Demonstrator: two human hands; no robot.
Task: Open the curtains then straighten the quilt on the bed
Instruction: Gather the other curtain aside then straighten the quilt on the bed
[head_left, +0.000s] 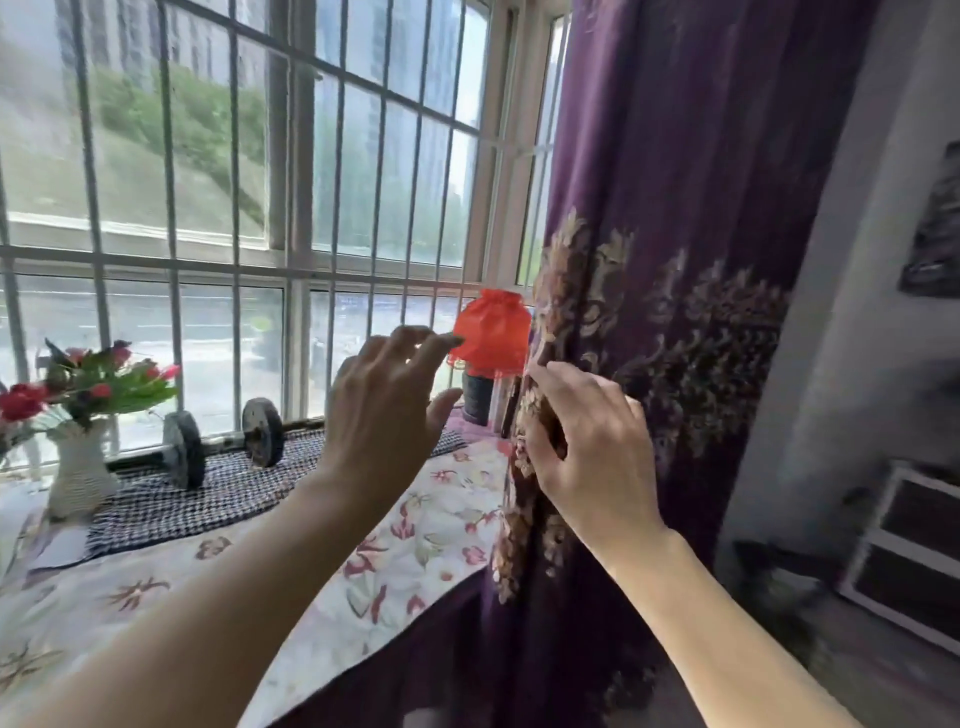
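Two bare forearms are seen entering from the lower edge, both cut off by the frame. The right hand (587, 441) is closed on the left edge of the purple curtain (685, 208), with the fingertips hidden in the fabric. The left hand (384, 395) is held open beside it, fingers spread, touching nothing. The curtain is gathered at the right of the barred window (249, 208), its top out of view. On the sill a floral cloth (415, 519) is spread, and on it are noted a dumbbell (223, 441), a white vase of flowers (80, 467) and a red-shaded lamp (491, 335), partly hidden by the curtain edge. No bed or quilt is within the field of view. Items at far right are blurred and cannot be identified.
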